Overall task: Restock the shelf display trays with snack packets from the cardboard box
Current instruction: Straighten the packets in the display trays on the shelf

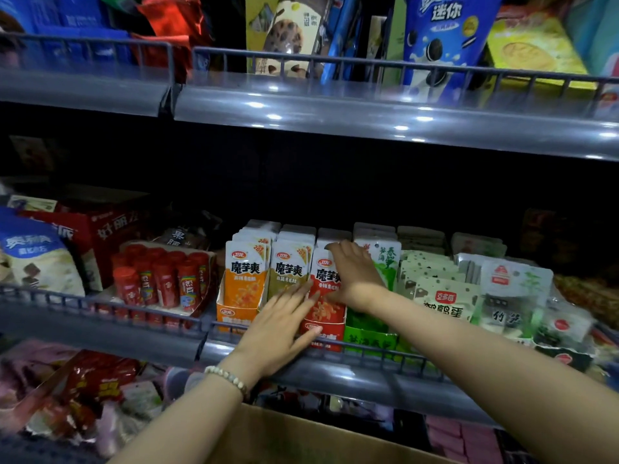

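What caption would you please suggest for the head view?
Left hand and right hand touch red snack packets in their tray.

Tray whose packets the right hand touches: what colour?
Red; the tray shows best in the head view, below the right hand.

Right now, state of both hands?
Left hand: open, straight fingers flat against the front of the red packets.
Right hand: open, fingers laid over the tops of the red packets, gripping nothing.
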A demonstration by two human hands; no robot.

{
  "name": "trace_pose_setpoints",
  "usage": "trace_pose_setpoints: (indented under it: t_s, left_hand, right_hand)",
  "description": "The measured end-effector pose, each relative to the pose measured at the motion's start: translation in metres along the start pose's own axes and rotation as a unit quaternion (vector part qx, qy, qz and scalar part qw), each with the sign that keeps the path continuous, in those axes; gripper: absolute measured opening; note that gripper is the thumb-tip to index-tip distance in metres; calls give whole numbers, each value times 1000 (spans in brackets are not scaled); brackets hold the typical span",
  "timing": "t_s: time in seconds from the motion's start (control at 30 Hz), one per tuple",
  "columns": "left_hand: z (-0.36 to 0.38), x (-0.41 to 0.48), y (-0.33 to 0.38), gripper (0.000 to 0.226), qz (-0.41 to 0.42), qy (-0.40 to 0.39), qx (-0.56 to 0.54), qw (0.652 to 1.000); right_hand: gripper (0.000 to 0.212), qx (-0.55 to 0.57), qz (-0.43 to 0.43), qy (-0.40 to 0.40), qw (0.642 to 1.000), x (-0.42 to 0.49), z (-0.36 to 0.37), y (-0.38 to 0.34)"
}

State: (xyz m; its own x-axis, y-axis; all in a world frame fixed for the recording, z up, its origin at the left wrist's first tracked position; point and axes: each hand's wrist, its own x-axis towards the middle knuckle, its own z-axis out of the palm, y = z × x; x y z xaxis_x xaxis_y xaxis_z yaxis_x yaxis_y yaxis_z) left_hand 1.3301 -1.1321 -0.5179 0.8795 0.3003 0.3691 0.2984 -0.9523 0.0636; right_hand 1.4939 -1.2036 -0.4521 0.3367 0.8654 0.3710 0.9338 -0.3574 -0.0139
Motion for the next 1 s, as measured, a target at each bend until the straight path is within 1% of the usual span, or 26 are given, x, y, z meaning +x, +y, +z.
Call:
trace_pose_setpoints:
  t_s: [0.1,0.2,0.27,0.33,0.43,0.5,0.6,0.67,0.73,0.8,0.83,0.9,1.0]
  left_hand:
    - [6,2,1,70,-8,4,1,1000]
    - [8,2,0,71,-6,9,0,1000]
    - [7,1,0,69,-5,5,4,1000]
    - [7,1,0,70,-5,7,4,1000]
    - [8,3,2,74,-1,16,5,1000]
    - [8,5,6,69,4,17,10,1000]
    - [7,12,14,65,23,22,4,999]
    - [6,19,23,65,48,33,11,998]
    - [4,25,31,68,60,6,17,998]
    - [3,31,40,65,87,-3,23,996]
    - [3,34,44,62,109,0,22,994]
    - [5,40,54,59,144,-22,15,989]
    - [8,52,64,61,141,-88,29,986]
  right_hand:
    - [81,22,1,32,999,1,1,3]
    - [81,-19,-15,64,998,3,3,5]
    - [89,-17,-24,48,998,4,4,6]
    - [96,12,-31,10,999,6,2,8]
    - [87,58,-25,-51,997,12,-7,13]
    - [77,99,-16,-75,992,14,-16,18]
    - [68,163,9,-44,986,13,-33,32]
    - [67,170,40,-38,984,16,-41,52]
    - [68,148,80,-74,983,19,-48,75]
    - [69,122,90,-126,981,19,-53,89]
    - [70,109,86,-136,981,19,-53,93]
    - [71,99,83,-136,982,21,-51,95]
    - [77,94,83,-125,984,28,-47,94]
